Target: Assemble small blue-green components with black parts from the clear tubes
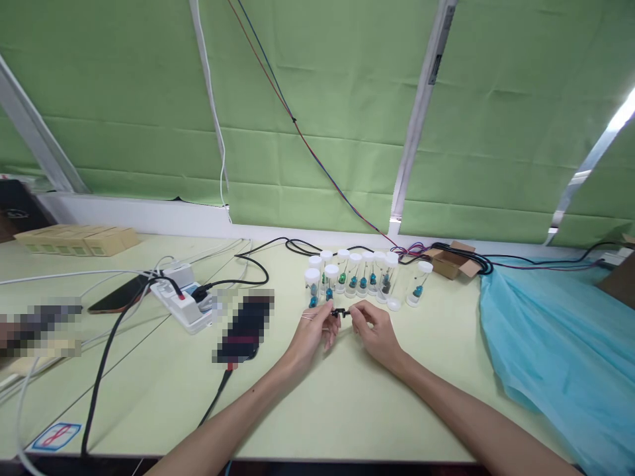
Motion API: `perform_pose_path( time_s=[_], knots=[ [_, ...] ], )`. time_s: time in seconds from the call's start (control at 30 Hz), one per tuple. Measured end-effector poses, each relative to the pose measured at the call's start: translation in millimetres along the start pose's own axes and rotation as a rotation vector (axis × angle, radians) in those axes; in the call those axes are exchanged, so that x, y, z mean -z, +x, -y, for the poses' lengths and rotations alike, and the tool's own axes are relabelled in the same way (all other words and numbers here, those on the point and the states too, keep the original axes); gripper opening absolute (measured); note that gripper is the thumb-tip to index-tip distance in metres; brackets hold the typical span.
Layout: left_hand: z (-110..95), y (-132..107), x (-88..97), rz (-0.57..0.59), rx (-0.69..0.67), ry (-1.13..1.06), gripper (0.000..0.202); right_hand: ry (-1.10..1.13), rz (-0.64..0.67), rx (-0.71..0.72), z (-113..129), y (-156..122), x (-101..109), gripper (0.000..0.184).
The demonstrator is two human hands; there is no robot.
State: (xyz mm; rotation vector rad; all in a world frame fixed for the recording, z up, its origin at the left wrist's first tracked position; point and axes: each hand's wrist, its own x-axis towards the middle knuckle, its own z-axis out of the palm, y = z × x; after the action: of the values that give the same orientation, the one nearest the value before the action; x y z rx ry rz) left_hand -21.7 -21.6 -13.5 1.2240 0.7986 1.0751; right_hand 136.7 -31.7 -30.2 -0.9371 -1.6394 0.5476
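Note:
Both hands meet over the pale green table (347,403), just in front of a group of clear vials. My left hand (315,334) is closed in a pinch on one end of a small black part (340,312). My right hand (374,328) pinches the other end. Thin pale wire or thread runs by my left fingers. The several vials (354,272) have white caps and hold blue or green pieces. One vial (417,284) stands apart to the right. A loose white cap (393,304) lies by it.
A white power strip (181,301) with black cables sits at left, next to a dark phone (119,295). Cardboard boxes (79,239) lie far left, a small open box (449,260) behind the vials. A blue plastic sheet (555,344) covers the right end.

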Motion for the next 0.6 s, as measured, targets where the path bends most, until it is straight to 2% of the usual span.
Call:
perform_pose_path(
  time_s=[0.17,0.3,0.6],
  knots=[
    [0.5,0.5,0.9,-0.007,-0.021,0.068,0.048,-0.052,0.000,-0.008,-2.2,0.3,1.1,0.034],
    [-1.1,-0.1,-0.1,-0.005,0.021,0.122,0.051,-0.093,-0.018,-0.005,-3.7,0.5,1.2,0.041],
    [-2.9,-1.4,-1.0,-0.004,0.013,0.184,0.055,-0.084,-0.055,-0.026,-5.0,1.5,1.3,0.047]
  ],
)
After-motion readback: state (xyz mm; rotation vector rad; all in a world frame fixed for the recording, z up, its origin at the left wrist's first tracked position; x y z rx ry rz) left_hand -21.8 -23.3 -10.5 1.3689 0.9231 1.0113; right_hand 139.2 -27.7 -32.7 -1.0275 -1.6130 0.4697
